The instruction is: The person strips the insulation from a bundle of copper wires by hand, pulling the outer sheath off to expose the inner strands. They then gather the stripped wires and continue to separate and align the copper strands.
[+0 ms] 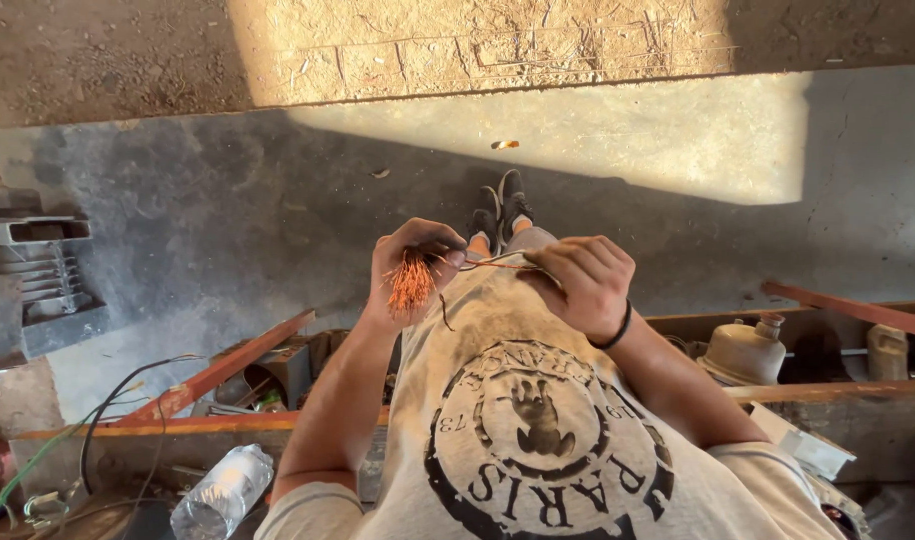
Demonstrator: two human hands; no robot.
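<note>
Grey concrete floor (228,220), half in shade, with one sunlit patch toward the dirt ground (478,40) beyond. Seen from above: two hands, raised in front of a grey printed shirt (518,420). Left hand (410,262) closed in a fist around one bundle of copper wire strands (412,283), orange ends fanning out below the fingers. Right hand (581,283) curled, fingertips pinching a thin wire (493,262) that runs across from the bundle to it; one black band (618,330) at that wrist. Two dark shoes (503,210) on the floor just past the hands. Below, a cluttered wooden frame with rust-red metal bars (228,365), three of them countable. Inside the frame at right, one beige canister (746,350) and one smaller jug (886,350) beside it; contents of either not visible. One clear plastic bottle (223,492) lying at lower left, looking empty. One grey finned machine part (33,270) at far left.
</note>
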